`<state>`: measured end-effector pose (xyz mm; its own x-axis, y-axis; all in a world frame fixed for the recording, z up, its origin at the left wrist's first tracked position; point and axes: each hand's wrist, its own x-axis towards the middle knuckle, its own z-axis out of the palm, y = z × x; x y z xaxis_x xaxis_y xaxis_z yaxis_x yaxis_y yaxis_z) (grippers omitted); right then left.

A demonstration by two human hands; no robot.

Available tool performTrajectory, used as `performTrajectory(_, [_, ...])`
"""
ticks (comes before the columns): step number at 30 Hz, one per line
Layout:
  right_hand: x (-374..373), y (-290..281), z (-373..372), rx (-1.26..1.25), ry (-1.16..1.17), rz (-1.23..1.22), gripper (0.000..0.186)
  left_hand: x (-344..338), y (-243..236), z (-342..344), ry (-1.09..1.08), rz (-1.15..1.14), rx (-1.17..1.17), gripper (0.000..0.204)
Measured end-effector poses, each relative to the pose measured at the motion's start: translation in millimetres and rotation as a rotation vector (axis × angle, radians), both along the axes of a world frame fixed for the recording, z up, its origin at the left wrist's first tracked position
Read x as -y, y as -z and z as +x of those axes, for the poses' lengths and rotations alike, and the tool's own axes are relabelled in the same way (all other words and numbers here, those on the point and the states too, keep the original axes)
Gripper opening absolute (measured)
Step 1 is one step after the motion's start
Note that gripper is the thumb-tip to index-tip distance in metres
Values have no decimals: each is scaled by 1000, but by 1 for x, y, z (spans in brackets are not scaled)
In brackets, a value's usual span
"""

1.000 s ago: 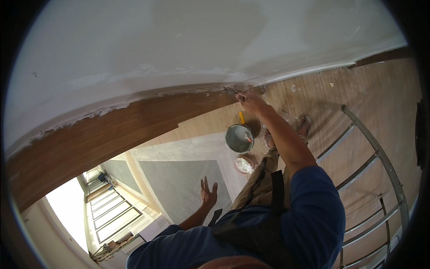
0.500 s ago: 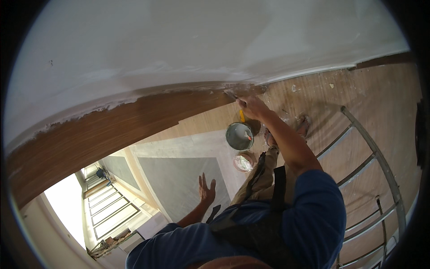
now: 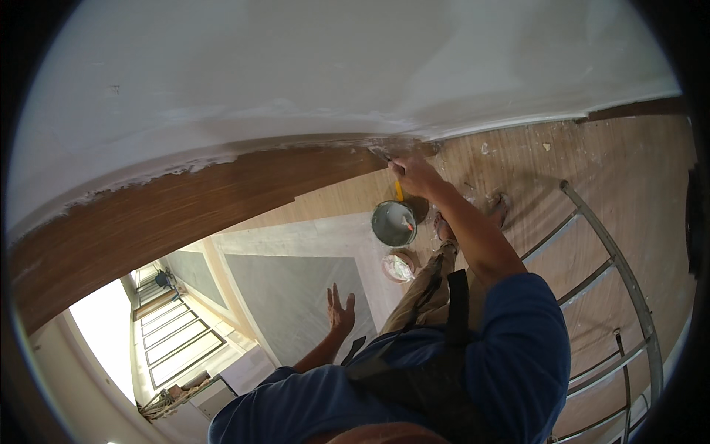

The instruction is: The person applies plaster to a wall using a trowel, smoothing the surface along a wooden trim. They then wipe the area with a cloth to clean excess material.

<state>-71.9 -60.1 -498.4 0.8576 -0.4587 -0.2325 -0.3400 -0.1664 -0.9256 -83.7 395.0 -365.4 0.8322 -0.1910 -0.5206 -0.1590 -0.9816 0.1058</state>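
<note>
Head view: R hand [image 3: 416,177] closed round putty knife [image 3: 380,154], held nr brown board [image 3: 222,194]; L hand [image 3: 341,314] spread midair, well apart fr bucket [image 3: 379,226].

Fisheye head cam, just above shirt [image 3: 310,399], faces down twd L hand [image 3: 340,318], R hand [image 3: 418,176].
</note>
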Motion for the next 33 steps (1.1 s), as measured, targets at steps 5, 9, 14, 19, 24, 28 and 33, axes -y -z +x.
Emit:
performTrajectory(5, [13, -15, 9, -21, -27, 31, 42, 1, 0, -5, -22, -11, -1, 81])
performTrajectory(9, [-2, 6, 1, 54, -5, -32, 42, 5, -4, -6, 3, -23, 19, 81])
performTrajectory(14, [13, -20, 10, -10, -4, -3, 41, 8, -4, -12, -26, -16, 10, 81])
performTrajectory(19, [-7, -18, -5, 127, 43, -72, 43, 11, -9, -15, -34, -59, 21, 80])
performTrajectory(24, [10, -25, 9, 8, -19, -34, 41, 12, -8, -16, -38, -44, 26, 79])
performTrajectory(28, [-2, -28, -2, 87, 3, -13, 42, 11, -11, -16, -44, -59, 27, 80])
performTrajectory(33, [12, -26, 8, 51, -35, -66, 42, 11, -8, -14, -39, -46, 42, 81])
